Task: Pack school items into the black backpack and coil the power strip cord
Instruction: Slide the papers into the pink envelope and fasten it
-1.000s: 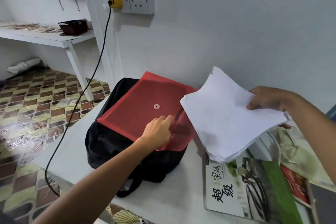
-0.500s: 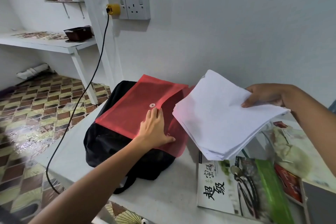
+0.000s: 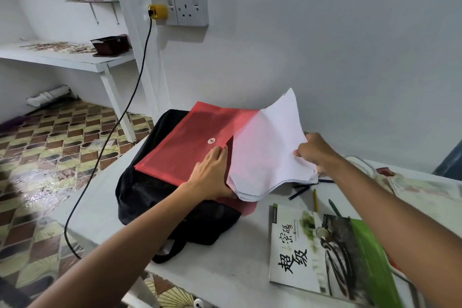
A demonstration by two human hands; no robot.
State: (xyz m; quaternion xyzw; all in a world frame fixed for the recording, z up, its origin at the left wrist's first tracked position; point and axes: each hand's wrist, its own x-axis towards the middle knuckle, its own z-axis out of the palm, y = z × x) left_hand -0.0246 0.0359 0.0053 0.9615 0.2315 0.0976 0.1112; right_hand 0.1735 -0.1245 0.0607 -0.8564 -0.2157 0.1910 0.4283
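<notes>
Head view. Black backpack point(image 3: 160, 197) lies flat on the white worktop point(image 3: 225, 265), near its left edge, long axis running from the near edge toward the wall. One strap loop point(image 3: 170, 250) hangs toward the near edge.

Red translucent envelope folder point(image 3: 182, 150) rests on top of the backpack, long axis left to right, opening toward the right. Its white snap button point(image 3: 211, 141) faces up.

Left hand point(image 3: 212, 172) lies on the folder at the opening, fingers fairly straight and pressing the top sheet just below the button; the thumb seems tucked under the paper edge, though that part is hard to read.

Right hand point(image 3: 315, 152) grips the right edge of a stack of white paper point(image 3: 270, 155), fingers curled round it. The stack's left part is inside the folder, showing pink through the red flap; the far corner sticks up against the wall.

Pens or pencils point(image 3: 315, 199) lie on the worktop just right of the stack, partly hidden by it. A book with Chinese characters and a green cover band point(image 3: 322, 255) lies flat near the front right.

A black cord point(image 3: 117, 125) runs from a yellow plug point(image 3: 157, 11) in the wall socket point(image 3: 186, 9) down past the worktop's left side toward the patterned floor point(image 3: 50, 157).
</notes>
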